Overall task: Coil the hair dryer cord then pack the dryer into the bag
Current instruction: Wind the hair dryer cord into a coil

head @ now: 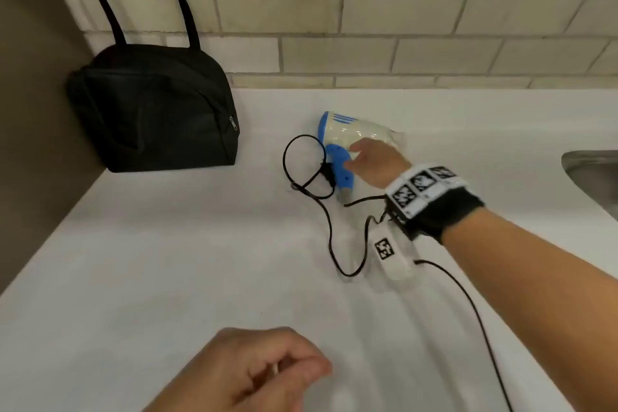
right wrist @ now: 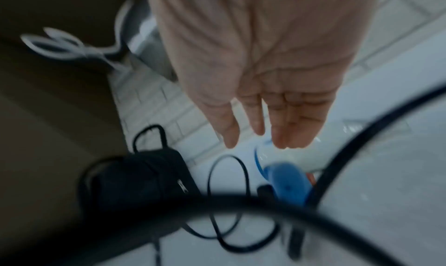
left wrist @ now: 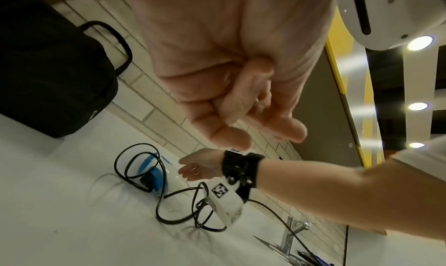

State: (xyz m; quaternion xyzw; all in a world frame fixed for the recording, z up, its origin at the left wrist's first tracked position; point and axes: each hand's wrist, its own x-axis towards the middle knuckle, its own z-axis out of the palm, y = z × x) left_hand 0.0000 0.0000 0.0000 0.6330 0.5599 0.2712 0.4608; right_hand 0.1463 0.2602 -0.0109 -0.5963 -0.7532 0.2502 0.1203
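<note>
A white and blue hair dryer (head: 347,135) lies on the white counter (head: 167,261), its blue handle (head: 339,165) pointing toward me. Its black cord (head: 306,157) lies in loose loops left of and in front of the handle. My right hand (head: 374,157) hovers over the dryer with fingers straight, just above the body and handle; in the right wrist view the fingers (right wrist: 284,136) are extended over the dryer (right wrist: 287,182). My left hand (head: 264,368) hangs near the front of the counter, fingers loosely curled and holding nothing. The black bag (head: 153,110) stands zipped at the back left.
A tiled wall (head: 368,27) runs behind the counter. A metal sink (head: 592,174) sits at the right edge. A brown side wall (head: 30,110) borders the counter beside the bag. A thin black wire (head: 468,304) trails from my right wrist device across the counter.
</note>
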